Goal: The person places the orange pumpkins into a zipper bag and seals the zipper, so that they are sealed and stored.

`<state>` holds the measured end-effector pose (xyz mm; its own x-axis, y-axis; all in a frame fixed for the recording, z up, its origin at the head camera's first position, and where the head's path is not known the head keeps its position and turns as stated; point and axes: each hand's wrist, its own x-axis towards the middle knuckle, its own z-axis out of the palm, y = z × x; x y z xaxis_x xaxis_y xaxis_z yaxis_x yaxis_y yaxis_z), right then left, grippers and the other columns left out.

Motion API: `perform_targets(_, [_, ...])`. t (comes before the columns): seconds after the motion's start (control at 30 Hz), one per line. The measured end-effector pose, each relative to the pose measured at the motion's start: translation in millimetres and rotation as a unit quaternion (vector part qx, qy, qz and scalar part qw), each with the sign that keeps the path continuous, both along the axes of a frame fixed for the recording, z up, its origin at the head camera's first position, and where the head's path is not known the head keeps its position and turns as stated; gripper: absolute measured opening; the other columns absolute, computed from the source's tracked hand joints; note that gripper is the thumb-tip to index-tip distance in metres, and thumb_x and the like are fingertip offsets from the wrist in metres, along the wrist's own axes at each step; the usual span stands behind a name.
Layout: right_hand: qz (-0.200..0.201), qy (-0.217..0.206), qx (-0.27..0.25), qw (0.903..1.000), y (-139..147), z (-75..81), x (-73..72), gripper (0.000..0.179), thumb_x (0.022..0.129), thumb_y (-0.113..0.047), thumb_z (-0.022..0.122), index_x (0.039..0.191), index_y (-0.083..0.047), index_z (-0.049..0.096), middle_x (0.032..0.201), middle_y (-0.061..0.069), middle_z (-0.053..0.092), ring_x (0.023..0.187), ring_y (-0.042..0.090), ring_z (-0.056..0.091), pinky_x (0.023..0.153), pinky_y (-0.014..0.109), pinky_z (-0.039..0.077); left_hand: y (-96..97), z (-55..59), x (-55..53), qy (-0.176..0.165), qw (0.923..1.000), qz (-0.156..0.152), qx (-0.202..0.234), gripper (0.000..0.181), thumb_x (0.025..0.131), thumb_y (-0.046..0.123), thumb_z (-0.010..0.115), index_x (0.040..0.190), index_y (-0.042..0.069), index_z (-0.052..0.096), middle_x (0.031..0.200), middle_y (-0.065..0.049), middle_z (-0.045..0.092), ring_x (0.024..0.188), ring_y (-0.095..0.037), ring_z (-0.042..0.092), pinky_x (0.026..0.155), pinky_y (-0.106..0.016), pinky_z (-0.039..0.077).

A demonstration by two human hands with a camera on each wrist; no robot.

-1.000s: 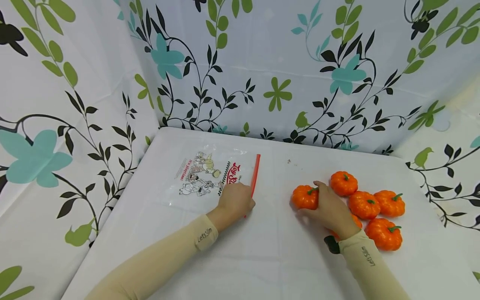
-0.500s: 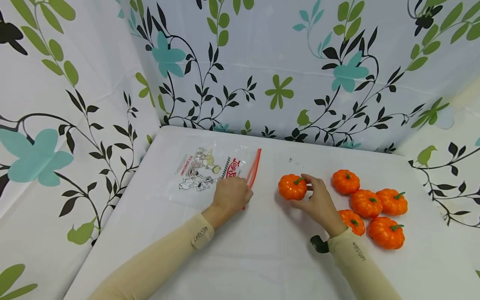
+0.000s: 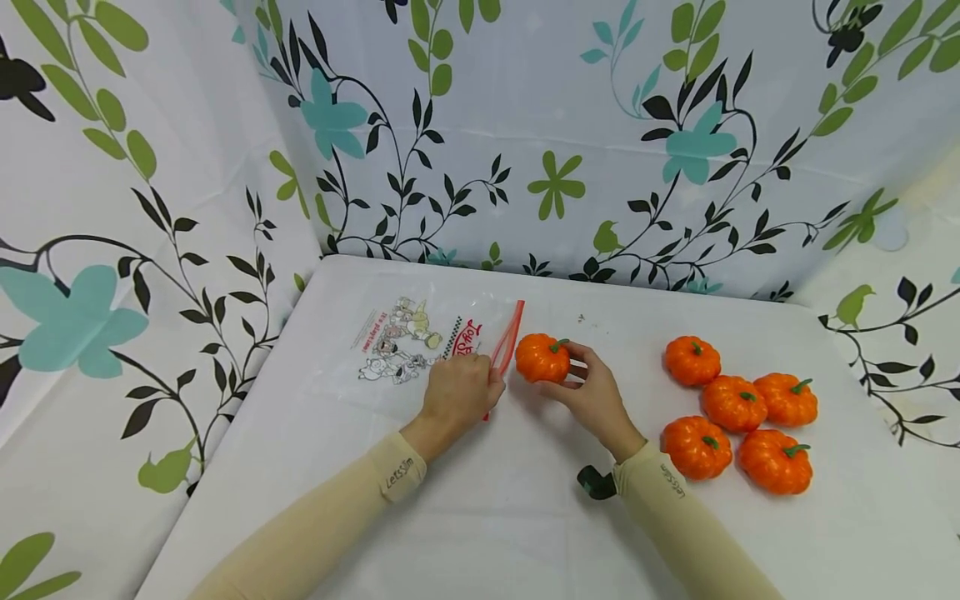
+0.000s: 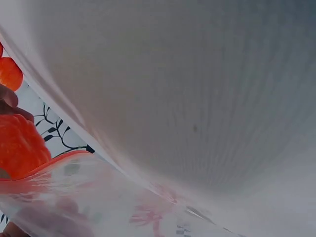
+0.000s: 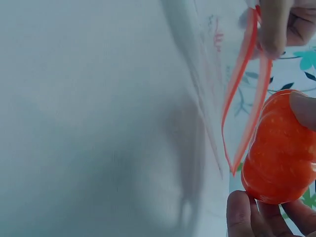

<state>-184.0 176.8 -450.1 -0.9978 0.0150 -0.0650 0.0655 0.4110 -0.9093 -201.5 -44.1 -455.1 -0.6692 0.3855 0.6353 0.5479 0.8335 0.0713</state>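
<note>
My left hand (image 3: pixel 461 390) pinches the red-edged mouth of a clear zip bag (image 3: pixel 401 350) printed with cartoon figures. In the right wrist view the bag's red zip edge (image 5: pixel 242 84) stands parted, with a gap between its two sides. A small orange pumpkin (image 3: pixel 542 358) with a green stem is gripped between the thumb and fingers of my right hand (image 3: pixel 596 400), right beside the bag's mouth. From the left wrist, the pumpkin (image 4: pixel 19 148) shows just behind the red edge; part of it is hidden.
Several more orange pumpkins (image 3: pixel 733 404) sit in a cluster on the right of the white table (image 3: pixel 525 525). A patterned curtain (image 3: pixel 480 150) with leaves and flowers hangs behind the table and along its sides.
My right hand has carried the pumpkin leftward from near the cluster to the bag's mouth. The bag's red edge, flat and closed-looking before, has parted in my left hand.
</note>
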Motion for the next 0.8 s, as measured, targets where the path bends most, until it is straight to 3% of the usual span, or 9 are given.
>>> perform_targets(0.37, [0.014,0.000,0.052,0.9985,-26,-14.1,-6.5,0.083,0.082,-0.039,0.084,0.148,-0.006,0.046,0.141,0.013,0.049,0.115,0.031,0.060,0.094,0.045,0.054,-0.7,-2.7,-1.1,-0.002,1.0000,-0.007,-0.001,0.023,0.080,0.017,0.076,0.064,0.008,0.063,0.051,0.001,0.050,0.043,-0.015,0.050,0.038,-0.025,0.041])
perform_targets(0.8, [0.023,0.007,0.099,0.9948,-34,-15.4,-7.9,0.079,0.082,-0.036,0.084,0.148,-0.011,0.048,0.134,0.012,0.052,0.106,0.028,0.058,0.088,0.041,0.055,-1.8,-1.0,-1.9,0.010,0.9999,-0.002,-0.010,0.025,0.082,0.019,0.075,0.064,0.008,0.061,0.052,0.000,0.051,0.044,-0.016,0.052,0.040,-0.027,0.044])
